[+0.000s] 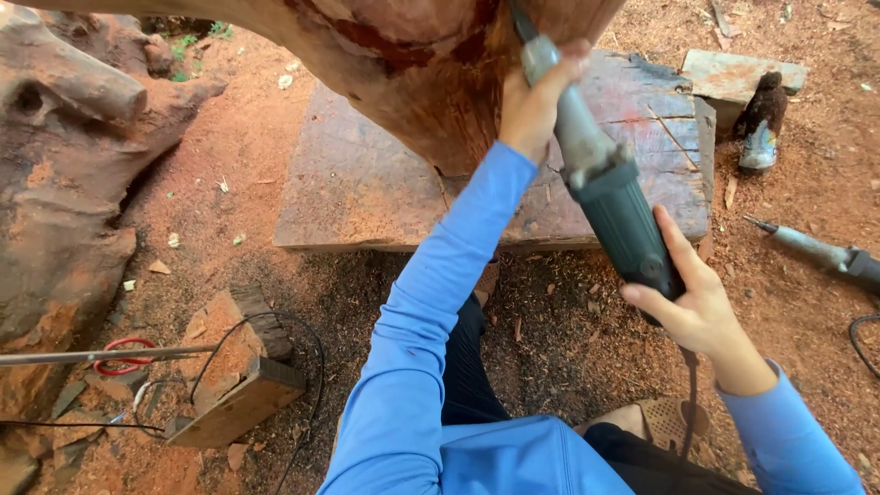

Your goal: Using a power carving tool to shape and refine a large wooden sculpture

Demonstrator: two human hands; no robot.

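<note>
Right hand: the right hand [701, 307] sits lowest and nearest, fingers curled about the fat green rear end of the power tool [600, 179], thumb up along its side, closed firmly on it.
Cord: a dark cord [689, 403] drops from the tool's rear past the right wrist, over a sandalled foot [665, 420].
Left hand: the left hand [536, 101] is higher up, at the end of a blue sleeve [440, 302], wrapped tight round the tool's thin grey neck.
Tool: it slants from lower right to upper left, gripped at both ends; its tip is right against the underside of the big reddish carved log [412, 55], though I cannot tell whether the bit is touching the wood.
Log: it arches across the top of the view and comes down on a flat grey wooden slab [367, 183].
Ground: red dirt strewn with sawdust and chips.
Near left: a wood block [240, 403] with black wire [307, 339] looped about it, a metal rod [101, 355], and red-handled scissors [124, 356] beneath the rod.
Far left: a large gnarled root [55, 183].
Right side: a second grinder [816, 249] lying on the dirt, well apart from the hands.
Far right: a brush [761, 124] leaning by a small board [738, 73].
</note>
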